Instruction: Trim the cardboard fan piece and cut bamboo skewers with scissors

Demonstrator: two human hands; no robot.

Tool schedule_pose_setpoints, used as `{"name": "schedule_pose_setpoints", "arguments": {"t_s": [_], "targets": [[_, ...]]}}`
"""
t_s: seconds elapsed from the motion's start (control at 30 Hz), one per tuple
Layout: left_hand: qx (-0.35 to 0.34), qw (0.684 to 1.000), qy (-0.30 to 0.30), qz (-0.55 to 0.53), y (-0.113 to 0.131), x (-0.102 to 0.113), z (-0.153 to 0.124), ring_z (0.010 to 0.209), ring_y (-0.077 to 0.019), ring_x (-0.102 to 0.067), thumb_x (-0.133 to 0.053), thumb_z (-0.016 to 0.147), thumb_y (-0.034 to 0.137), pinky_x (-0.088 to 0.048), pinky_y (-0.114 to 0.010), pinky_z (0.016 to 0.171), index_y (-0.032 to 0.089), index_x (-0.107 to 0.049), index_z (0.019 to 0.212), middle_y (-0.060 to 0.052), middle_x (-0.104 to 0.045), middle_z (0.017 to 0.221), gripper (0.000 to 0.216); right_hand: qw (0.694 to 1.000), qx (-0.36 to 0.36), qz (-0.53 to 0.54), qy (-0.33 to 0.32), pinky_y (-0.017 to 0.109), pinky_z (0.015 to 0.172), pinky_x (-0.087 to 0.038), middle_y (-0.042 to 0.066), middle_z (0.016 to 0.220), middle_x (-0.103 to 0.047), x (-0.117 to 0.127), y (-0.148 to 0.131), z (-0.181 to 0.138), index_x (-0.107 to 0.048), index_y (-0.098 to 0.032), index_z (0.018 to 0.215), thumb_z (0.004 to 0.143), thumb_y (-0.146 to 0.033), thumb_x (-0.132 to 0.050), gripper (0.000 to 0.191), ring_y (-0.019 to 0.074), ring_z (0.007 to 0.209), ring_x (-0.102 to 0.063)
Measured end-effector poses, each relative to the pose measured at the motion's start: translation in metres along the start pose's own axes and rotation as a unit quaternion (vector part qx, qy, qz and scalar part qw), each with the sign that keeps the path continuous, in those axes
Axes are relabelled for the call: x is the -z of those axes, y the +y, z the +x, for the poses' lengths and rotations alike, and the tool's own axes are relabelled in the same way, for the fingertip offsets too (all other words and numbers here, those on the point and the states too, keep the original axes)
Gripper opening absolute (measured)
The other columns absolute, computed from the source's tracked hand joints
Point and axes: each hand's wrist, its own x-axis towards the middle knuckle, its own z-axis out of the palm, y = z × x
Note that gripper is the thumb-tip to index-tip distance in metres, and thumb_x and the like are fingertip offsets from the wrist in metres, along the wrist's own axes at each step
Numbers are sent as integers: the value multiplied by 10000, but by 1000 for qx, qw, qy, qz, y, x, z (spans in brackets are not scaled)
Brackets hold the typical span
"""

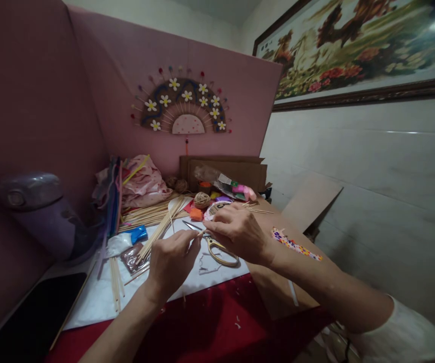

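Note:
My left hand (pixel 172 259) and my right hand (pixel 238 229) meet over the middle of the work surface, fingers closed in a pinch. Between their fingertips shows a short, thin piece of pale wooden stick (pixel 201 233), mostly hidden by the fingers. Just below them lies a pair of scissors (pixel 223 259) with gold-coloured handles, its blades pointing to the upper left. A bundle of wooden sticks (pixel 160 232) rests left of the scissors. An orange packet (pixel 196 214) and a ball of twine (pixel 202 199) sit behind the fingers.
White paper (pixel 84 302) covers part of a red cloth (pixel 209 322). At left stand a purple bottle-like container (pixel 47 217) and, nearer, a dark flat panel (pixel 32 317). Cardboard (pixel 228 171) leans behind. A flower-decorated fan (pixel 183 103) hangs on the pink board. A patterned strip (pixel 296 246) lies right.

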Motion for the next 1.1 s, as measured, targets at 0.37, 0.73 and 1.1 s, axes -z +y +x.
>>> {"name": "schedule_pose_setpoints", "arguments": {"t_s": [0.37,0.73,1.1], "targets": [[13,998,-21,55,2,2,1,461,-90,-494,-512,826,244,-297,-225,498,170,-600,636,8,-605,546,221,998,-31,24,-42,273,659,-319,41,735,-605,-2,-6,-1,-665,-161,823,898,-226,-460,227,143,717,-481],[77,979,-104,155,2,0,0,453,-128,-475,-477,824,294,-188,-275,503,181,-599,570,-31,-606,510,304,987,-87,-44,-128,289,523,-218,45,650,-600,-15,-25,0,-632,-145,681,875,-184,-464,259,128,577,-465],[234,876,-214,-362,-4,15,14,436,-58,-283,-573,762,442,-207,-215,435,141,-569,576,52,-339,467,354,856,-164,465,-155,198,486,-340,13,573,-578,-4,22,6,-670,-99,710,794,-346,-587,274,83,519,-462]]}}
